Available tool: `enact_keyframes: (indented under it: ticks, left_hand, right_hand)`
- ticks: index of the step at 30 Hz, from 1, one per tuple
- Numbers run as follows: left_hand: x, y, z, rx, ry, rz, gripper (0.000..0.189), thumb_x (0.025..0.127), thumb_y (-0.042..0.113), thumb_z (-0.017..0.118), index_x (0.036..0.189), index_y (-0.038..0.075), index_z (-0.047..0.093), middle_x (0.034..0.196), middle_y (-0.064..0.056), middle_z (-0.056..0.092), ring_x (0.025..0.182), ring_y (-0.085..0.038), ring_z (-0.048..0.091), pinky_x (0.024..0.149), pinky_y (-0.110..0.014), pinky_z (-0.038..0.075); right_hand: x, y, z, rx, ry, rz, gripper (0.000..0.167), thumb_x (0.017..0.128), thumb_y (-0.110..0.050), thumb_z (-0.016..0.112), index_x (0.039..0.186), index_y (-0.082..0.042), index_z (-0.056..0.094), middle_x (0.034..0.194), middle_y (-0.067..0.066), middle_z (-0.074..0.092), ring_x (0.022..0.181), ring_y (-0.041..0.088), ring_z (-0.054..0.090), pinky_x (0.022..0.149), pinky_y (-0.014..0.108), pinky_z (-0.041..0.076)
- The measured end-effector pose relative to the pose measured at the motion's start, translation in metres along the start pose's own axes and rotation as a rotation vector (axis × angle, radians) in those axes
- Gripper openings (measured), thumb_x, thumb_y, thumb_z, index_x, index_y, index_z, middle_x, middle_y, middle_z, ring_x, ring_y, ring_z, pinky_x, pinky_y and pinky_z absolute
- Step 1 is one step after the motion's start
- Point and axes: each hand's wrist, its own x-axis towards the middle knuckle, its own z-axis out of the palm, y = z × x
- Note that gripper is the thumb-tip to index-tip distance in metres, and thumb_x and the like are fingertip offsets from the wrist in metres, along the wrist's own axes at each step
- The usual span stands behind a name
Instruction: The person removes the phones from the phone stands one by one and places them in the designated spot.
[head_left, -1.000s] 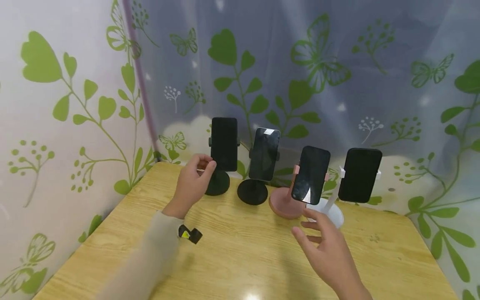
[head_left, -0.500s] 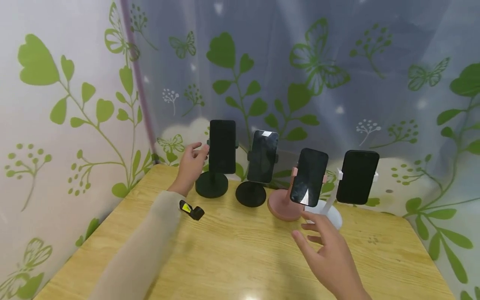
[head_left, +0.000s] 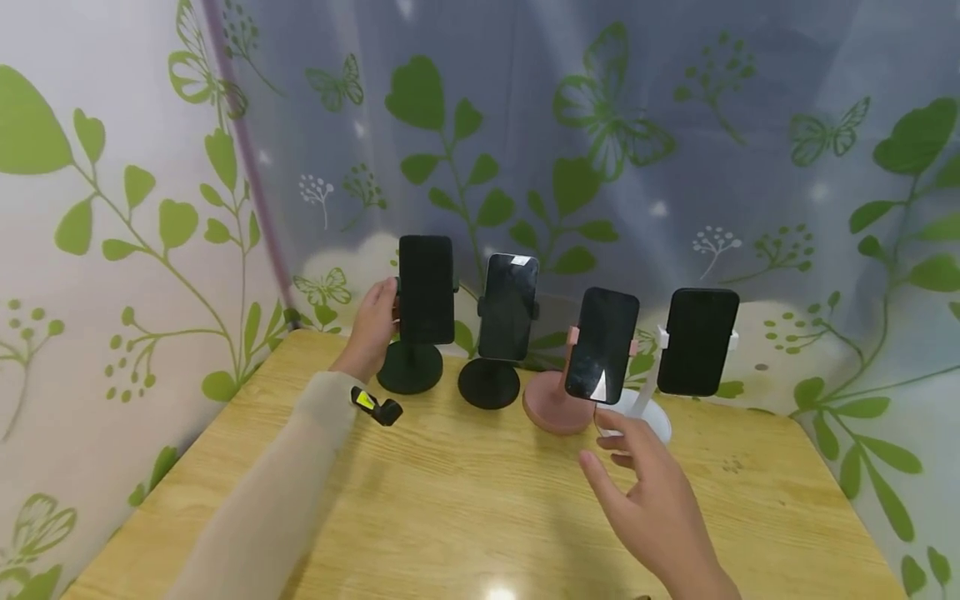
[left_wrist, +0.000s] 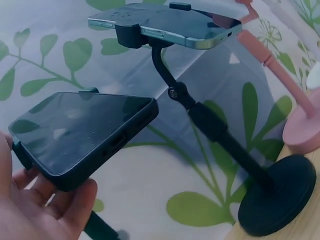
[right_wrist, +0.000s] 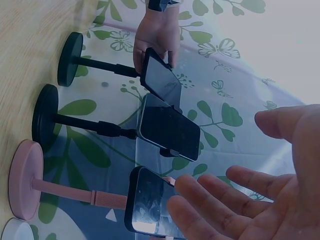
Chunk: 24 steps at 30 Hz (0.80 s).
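Observation:
At the left of the row, my left hand [head_left: 371, 329] grips the clamp head of a dark green phone stand [head_left: 410, 371] that bears a black phone [head_left: 426, 287]. The left wrist view has the fingers [left_wrist: 80, 202] curled beneath the phone [left_wrist: 75, 135], with the thumb side at its clamp; part of that grip is hidden behind the phone. My right hand [head_left: 656, 492] hovers with spread, relaxed fingers in front of a pink phone stand [head_left: 551, 404] and a white phone stand [head_left: 654, 417], holding nothing.
A black phone stand [head_left: 487, 385] with a silver-edged phone [head_left: 508, 304] stands second from left. The pink stand bears a dark phone [head_left: 602, 346], the white one another phone [head_left: 697, 342]. All stand on a wooden table [head_left: 450, 500] before a leaf-patterned curtain [head_left: 480, 108].
My left hand has moved from in front of the leftmost stand to its left side and taken hold of its clamp head. The right hand stays nearly still; the view shifts slightly.

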Motion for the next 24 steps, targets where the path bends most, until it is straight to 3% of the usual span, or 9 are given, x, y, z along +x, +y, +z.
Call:
enact_keyframes:
  ticks: [5, 8, 9, 12, 14, 16, 19, 24]
  left_hand:
    - [-0.001, -0.002, 0.003, -0.042, -0.014, 0.004, 0.065, 0.109, 0.055, 0.034, 0.15, 0.006, 0.044, 0.116, 0.003, 0.056, 0.101, -0.011, 0.056, 0.086, -0.025, 0.048]
    - [-0.002, -0.004, 0.004, -0.067, -0.01, -0.023, 0.066, 0.109, 0.056, 0.035, 0.156, 0.01, 0.042, 0.127, 0.001, 0.058, 0.1, -0.005, 0.057, 0.087, -0.022, 0.048]
    - [-0.002, -0.005, 0.005, -0.074, -0.005, -0.036, 0.066, 0.109, 0.056, 0.036, 0.157, 0.011, 0.041, 0.131, -0.001, 0.058, 0.092, -0.004, 0.056, 0.085, -0.022, 0.047]
    - [-0.003, -0.005, 0.007, -0.127, 0.008, -0.079, 0.068, 0.108, 0.057, 0.036, 0.162, 0.014, 0.033, 0.153, -0.003, 0.047, 0.111, -0.005, 0.056, 0.101, -0.025, 0.045]
    - [-0.004, -0.004, 0.009, -0.154, 0.022, -0.098, 0.07, 0.108, 0.056, 0.037, 0.164, 0.015, 0.027, 0.165, -0.003, 0.033, 0.134, -0.011, 0.047, 0.116, -0.033, 0.034]
    - [-0.006, -0.003, 0.011, -0.174, 0.027, -0.111, 0.072, 0.109, 0.055, 0.037, 0.166, 0.016, 0.019, 0.172, 0.0, 0.016, 0.156, -0.016, 0.018, 0.126, -0.039, 0.015]
    - [-0.01, -0.003, 0.014, -0.188, 0.035, -0.114, 0.072, 0.109, 0.053, 0.036, 0.167, 0.016, 0.014, 0.174, -0.001, 0.004, 0.159, -0.021, -0.002, 0.127, -0.043, 0.002]
    - [-0.017, -0.005, 0.014, -0.166, 0.044, -0.098, 0.074, 0.108, 0.054, 0.034, 0.167, 0.017, 0.008, 0.174, 0.0, 0.001, 0.16, -0.02, -0.005, 0.127, -0.041, 0.002]
  right_hand:
    - [0.0, 0.0, 0.0, -0.003, -0.001, 0.021, 0.046, 0.101, -0.039, 0.068, 0.14, -0.018, 0.055, 0.136, 0.001, 0.062, 0.114, 0.021, 0.068, 0.093, 0.048, 0.057]
    - [0.0, 0.0, 0.0, -0.013, -0.003, 0.028, 0.047, 0.101, -0.041, 0.067, 0.141, -0.017, 0.055, 0.137, 0.001, 0.061, 0.115, 0.022, 0.068, 0.094, 0.05, 0.056]
    - [0.001, 0.001, 0.0, -0.017, -0.004, 0.031, 0.048, 0.102, -0.041, 0.066, 0.141, -0.017, 0.055, 0.138, 0.001, 0.061, 0.116, 0.022, 0.068, 0.094, 0.051, 0.056]
    - [0.001, 0.0, -0.001, -0.028, -0.005, 0.032, 0.048, 0.102, -0.042, 0.066, 0.141, -0.017, 0.055, 0.138, 0.001, 0.061, 0.116, 0.023, 0.067, 0.094, 0.052, 0.055]
    - [0.001, 0.001, -0.001, -0.027, -0.005, 0.03, 0.048, 0.102, -0.04, 0.066, 0.141, -0.017, 0.054, 0.138, 0.001, 0.061, 0.116, 0.023, 0.067, 0.095, 0.052, 0.055]
    - [0.001, 0.001, -0.001, -0.026, -0.005, 0.028, 0.047, 0.102, -0.039, 0.066, 0.142, -0.016, 0.054, 0.138, 0.001, 0.062, 0.116, 0.023, 0.067, 0.095, 0.052, 0.055]
    - [0.001, 0.002, -0.002, -0.022, -0.01, 0.029, 0.047, 0.103, -0.038, 0.065, 0.142, -0.016, 0.054, 0.138, 0.001, 0.062, 0.117, 0.023, 0.067, 0.095, 0.053, 0.054]
    - [0.001, 0.001, -0.002, -0.018, -0.025, 0.041, 0.048, 0.103, -0.04, 0.063, 0.144, -0.017, 0.052, 0.14, 0.002, 0.061, 0.119, 0.024, 0.066, 0.096, 0.054, 0.054]
